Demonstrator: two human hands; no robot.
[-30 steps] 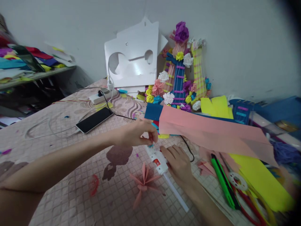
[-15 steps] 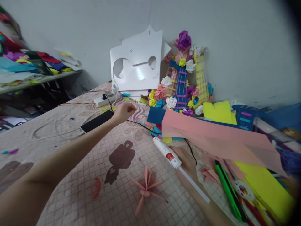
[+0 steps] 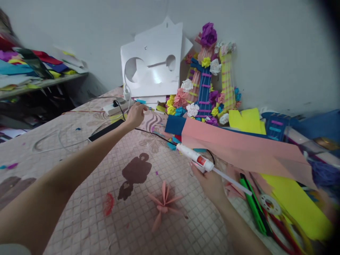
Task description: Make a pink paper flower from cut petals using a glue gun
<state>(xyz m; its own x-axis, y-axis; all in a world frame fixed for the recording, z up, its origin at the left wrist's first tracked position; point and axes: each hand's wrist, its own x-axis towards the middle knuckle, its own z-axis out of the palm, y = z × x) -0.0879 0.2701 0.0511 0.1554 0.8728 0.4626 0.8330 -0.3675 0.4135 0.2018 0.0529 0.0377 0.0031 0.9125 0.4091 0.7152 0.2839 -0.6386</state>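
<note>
My right hand (image 3: 211,180) is wrapped round a white glue gun (image 3: 195,155), held just above the table with its nozzle pointing up and left. A clear glue stick (image 3: 233,180) sticks out of its back end. Farther off on the left, my left hand (image 3: 136,115) reaches towards the wall with its fingers curled together. Whatever lies between those fingertips is too small to make out. A pink folded-paper flower (image 3: 163,209) rests on the table in front of me, touched by neither hand.
Near my left hand lie a white power strip (image 3: 117,106) and a dark flat slab (image 3: 106,130). Pink paper (image 3: 247,147), a green cutter knife (image 3: 256,205) and scissors (image 3: 271,204) are on the right. Paper-flower guitars (image 3: 204,92) and white cut-out boards (image 3: 156,46) lean on the wall.
My left hand has moved up and a little left, towards the power strip. My right hand has turned the glue gun flatter and shifted it slightly right. The paper flower stays put.
</note>
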